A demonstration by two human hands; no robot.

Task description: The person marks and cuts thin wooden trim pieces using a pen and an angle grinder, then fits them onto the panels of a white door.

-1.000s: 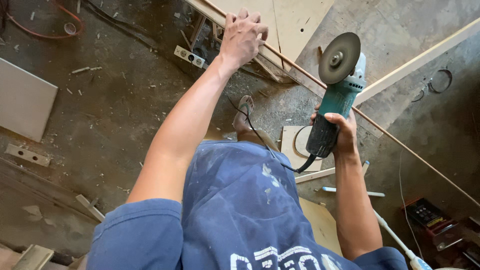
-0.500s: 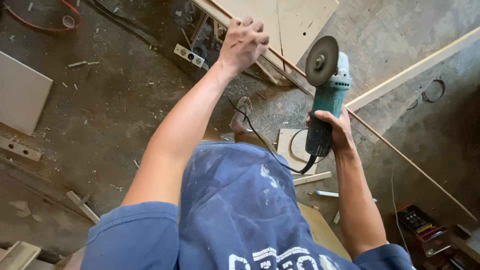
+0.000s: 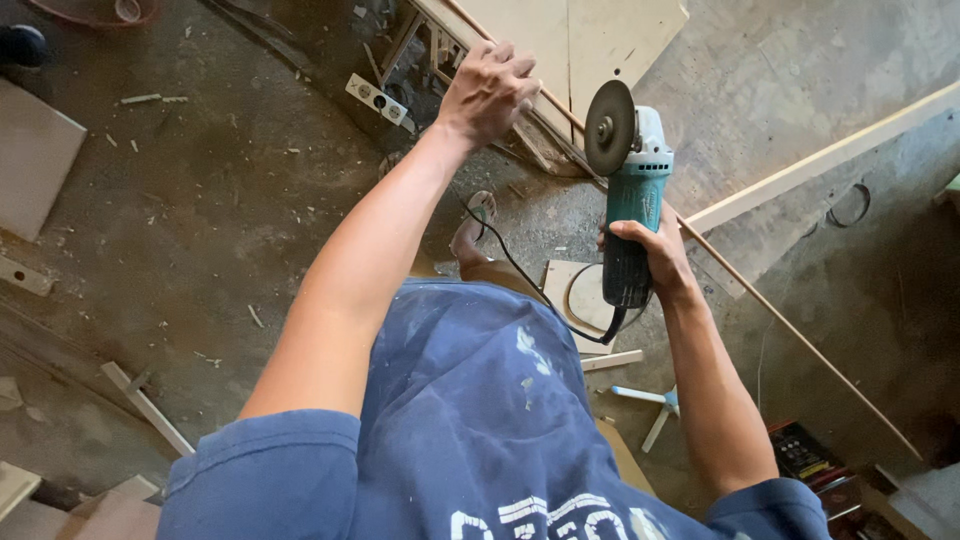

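My right hand (image 3: 645, 248) grips the dark handle of a teal angle grinder (image 3: 632, 195) whose round disc (image 3: 608, 128) points away from me. Its black cord (image 3: 520, 275) loops back toward my body. My left hand (image 3: 490, 90) is stretched out ahead with the fingers curled, resting on a thin wooden strip (image 3: 700, 235) beside pale plywood panels (image 3: 575, 45). Whether the fingers close around the strip is hidden. My blue shirt fills the bottom of the view.
A dusty concrete floor (image 3: 220, 220) holds wood scraps and chips. A white power strip (image 3: 378, 100) lies near the panels. A long wooden batten (image 3: 820, 160) runs at right, a pale board (image 3: 35, 155) at left, a small wood piece (image 3: 575, 295) and my sandalled foot (image 3: 475, 225) below.
The grinder has swung left and closer to my left hand. My left hand stays on the strip by the panels. The view has shifted slightly.
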